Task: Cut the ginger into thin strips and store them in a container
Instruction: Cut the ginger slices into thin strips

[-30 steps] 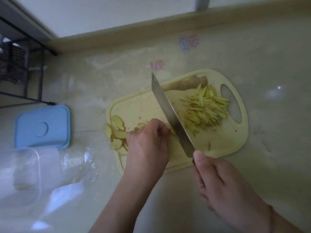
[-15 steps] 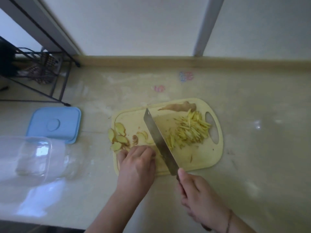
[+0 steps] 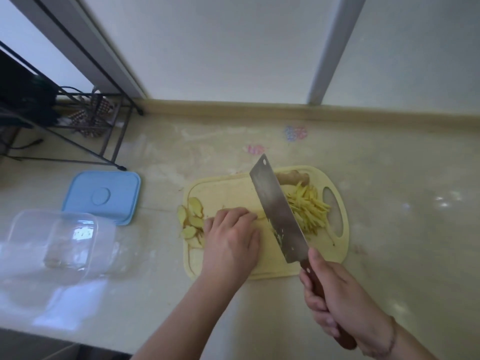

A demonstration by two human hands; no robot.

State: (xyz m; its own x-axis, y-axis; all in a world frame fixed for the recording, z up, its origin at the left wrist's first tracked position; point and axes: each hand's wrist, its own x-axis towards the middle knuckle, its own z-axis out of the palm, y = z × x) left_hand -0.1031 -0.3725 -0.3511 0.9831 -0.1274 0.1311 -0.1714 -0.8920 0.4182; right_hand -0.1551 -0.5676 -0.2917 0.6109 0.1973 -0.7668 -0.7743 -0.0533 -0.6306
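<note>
On the pale bench [image 3: 389, 178] lies a yellow cutting board [image 3: 228, 185]. The left hand [image 3: 231, 237] rests knuckles-up on the board, fingers [image 3: 235, 216] curled down over the ginger being cut — what they hold is hidden beneath them. The right hand [image 3: 335, 300] grips the wooden handle of a cleaver [image 3: 278, 211], its blade slanting across the board just right of the left hand. A heap of ginger strips [image 3: 309, 209] lies right of the blade, ginger slices [image 3: 192, 216] at the board's left edge, an uncut piece [image 3: 293, 176] at the far edge. Well to the left sit a clear container [image 3: 54, 242] and a blue lid [image 3: 102, 196].
</note>
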